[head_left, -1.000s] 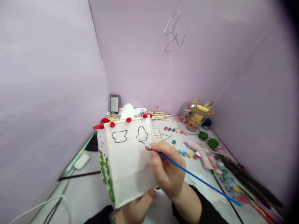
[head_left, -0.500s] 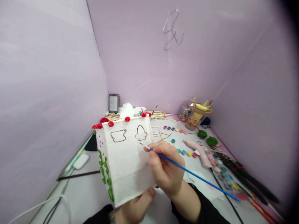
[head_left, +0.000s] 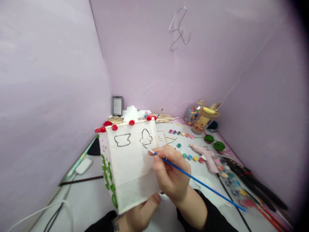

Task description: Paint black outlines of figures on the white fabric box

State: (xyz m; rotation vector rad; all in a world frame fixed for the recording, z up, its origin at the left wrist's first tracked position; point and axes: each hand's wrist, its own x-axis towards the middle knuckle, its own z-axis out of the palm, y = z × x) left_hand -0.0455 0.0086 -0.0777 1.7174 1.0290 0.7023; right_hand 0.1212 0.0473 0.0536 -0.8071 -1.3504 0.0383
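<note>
obs: your brush tip [head_left: 144,147] has crept up a little and sits just beside the foot of the right outline [head_left: 146,138]. reading: the line work is at this shape's base; the left outline [head_left: 122,140] looks closed. whether the tip touches the surface, cannot tell.

hands: your right hand [head_left: 172,172] pinches the blue brush [head_left: 205,184] between thumb and fingers, near its tip end. your left hand [head_left: 142,216] grips the white box [head_left: 135,174] from below, thumb bent at the bottom edge, other fingers hidden.

position: box held tilted above the table [head_left: 84,206], outlined face toward you, green-looped side on the left.

counts:
- black outlines: 2.
- brush in hand: 1.
- loose paint pots, right of box: 11; back row [head_left: 183,134] 6, front row [head_left: 195,158] 4, single green pot [head_left: 179,145] 1.
- green yarn balls [head_left: 219,146]: 2.
- pink glue gun [head_left: 210,161]: 1.
- jar of pompoms [head_left: 191,116]: 1.
- lidded cup [head_left: 202,122]: 1.
- red pompoms [head_left: 131,122]: several, crowded at the corners; exact number unclear.
</note>
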